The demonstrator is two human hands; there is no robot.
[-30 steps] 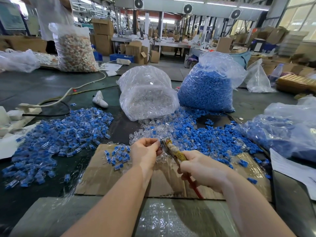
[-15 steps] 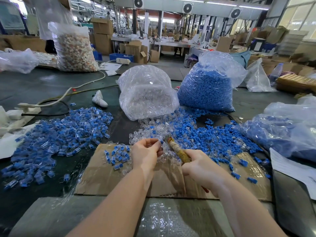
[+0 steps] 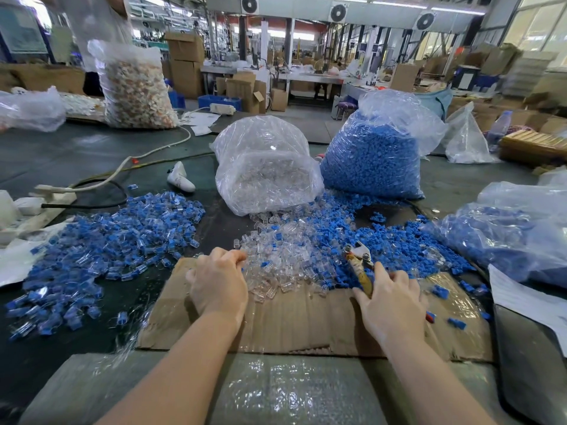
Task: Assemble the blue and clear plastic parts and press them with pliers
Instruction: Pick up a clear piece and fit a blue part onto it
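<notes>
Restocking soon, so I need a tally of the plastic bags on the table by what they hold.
Clear parts bag: 1
Blue parts bags: 2
Pale mixed pieces bag: 1
Bags with contents too unclear to name: 2
Total: 6

White cable [image 3: 159, 147] across dark table [image 3: 76, 154]; cardboard sheet [image 3: 306, 320] at near edge.
</notes>
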